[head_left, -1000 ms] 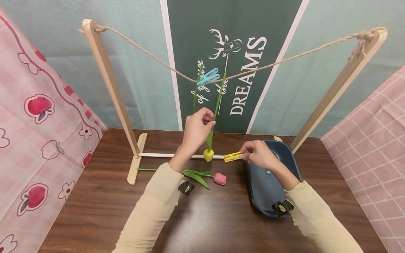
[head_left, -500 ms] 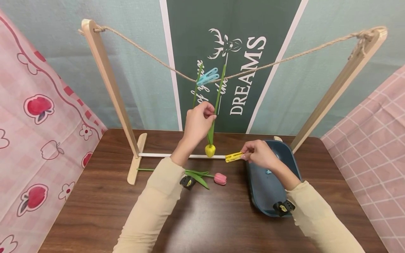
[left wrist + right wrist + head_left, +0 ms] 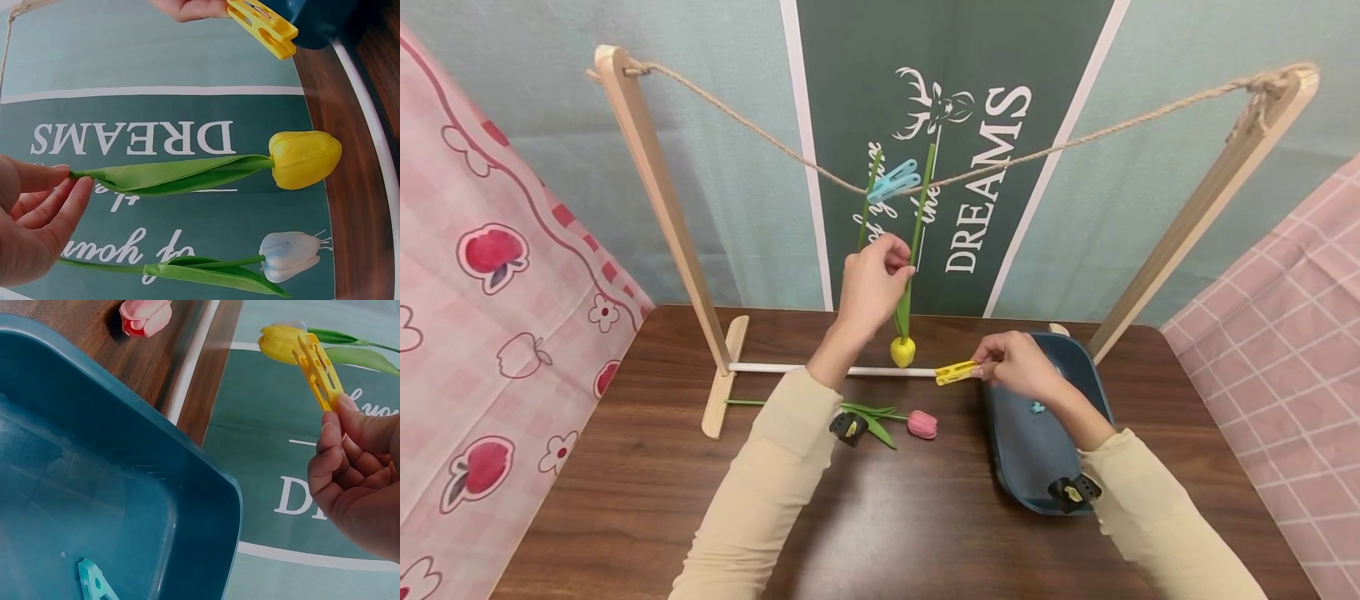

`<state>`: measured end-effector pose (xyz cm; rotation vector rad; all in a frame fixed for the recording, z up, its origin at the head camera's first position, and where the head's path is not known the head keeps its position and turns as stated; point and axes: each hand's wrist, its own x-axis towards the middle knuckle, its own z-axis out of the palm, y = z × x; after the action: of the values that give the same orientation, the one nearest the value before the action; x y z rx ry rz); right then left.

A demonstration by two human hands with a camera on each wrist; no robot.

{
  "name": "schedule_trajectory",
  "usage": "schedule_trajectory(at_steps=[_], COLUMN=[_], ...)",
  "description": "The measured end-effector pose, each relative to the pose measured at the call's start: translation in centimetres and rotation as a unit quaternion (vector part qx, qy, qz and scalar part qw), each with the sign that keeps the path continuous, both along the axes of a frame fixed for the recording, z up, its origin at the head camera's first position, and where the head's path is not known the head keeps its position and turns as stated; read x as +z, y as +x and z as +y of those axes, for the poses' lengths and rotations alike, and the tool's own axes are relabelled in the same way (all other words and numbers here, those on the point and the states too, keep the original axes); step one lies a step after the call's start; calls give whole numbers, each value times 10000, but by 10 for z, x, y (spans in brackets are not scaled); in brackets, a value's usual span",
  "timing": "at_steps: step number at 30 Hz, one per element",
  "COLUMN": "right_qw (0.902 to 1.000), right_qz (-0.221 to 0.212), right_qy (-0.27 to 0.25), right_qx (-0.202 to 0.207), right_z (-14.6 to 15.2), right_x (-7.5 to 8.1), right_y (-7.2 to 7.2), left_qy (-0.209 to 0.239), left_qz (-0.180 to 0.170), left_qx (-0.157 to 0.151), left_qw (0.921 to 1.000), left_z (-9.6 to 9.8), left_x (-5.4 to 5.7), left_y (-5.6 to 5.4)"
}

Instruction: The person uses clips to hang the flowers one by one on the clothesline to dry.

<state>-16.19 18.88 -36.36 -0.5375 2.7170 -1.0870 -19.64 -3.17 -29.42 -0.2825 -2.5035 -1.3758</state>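
Observation:
My left hand (image 3: pixel 876 279) pinches the green stem of a yellow tulip (image 3: pixel 305 160), which hangs flower down with its stem end crossing the rope (image 3: pixel 752 129). Between the thumb and fingers of my right hand (image 3: pixel 1015 364) is a yellow clothespin (image 3: pixel 956 372), held over the left rim of the blue basin. A light blue clothespin (image 3: pixel 895 180) sits on the rope beside the tulip stem, at the stem of a second tulip. That pale blue-white tulip (image 3: pixel 290 255) hangs flower down too; in the head view my left hand hides its flower.
A pink tulip (image 3: pixel 922 424) lies on the wooden table (image 3: pixel 880 517). Two wooden posts (image 3: pixel 658 200) carry the rope, with a white rod (image 3: pixel 790 368) low between them. In the blue basin (image 3: pixel 1030 450) at right lies a turquoise clothespin (image 3: pixel 94 581).
My left hand has risen slightly with the yellow tulip, so its stem end now stands higher above the rope. My right hand and the yellow clothespin have barely moved.

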Motion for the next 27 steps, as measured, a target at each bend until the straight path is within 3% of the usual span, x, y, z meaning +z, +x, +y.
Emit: schedule_trajectory(at_steps=[13, 27], right_qw=[9999, 9992], right_qz=[60, 377], right_qy=[72, 43], right_qx=[77, -127], right_z=[-1, -5], right_x=[15, 55], right_y=[-4, -13], left_qy=[-42, -6], left_qz=[-39, -14], left_qx=[10, 14], left_qw=[10000, 10000], left_z=[1, -1], left_x=[3, 4], left_y=[0, 0])
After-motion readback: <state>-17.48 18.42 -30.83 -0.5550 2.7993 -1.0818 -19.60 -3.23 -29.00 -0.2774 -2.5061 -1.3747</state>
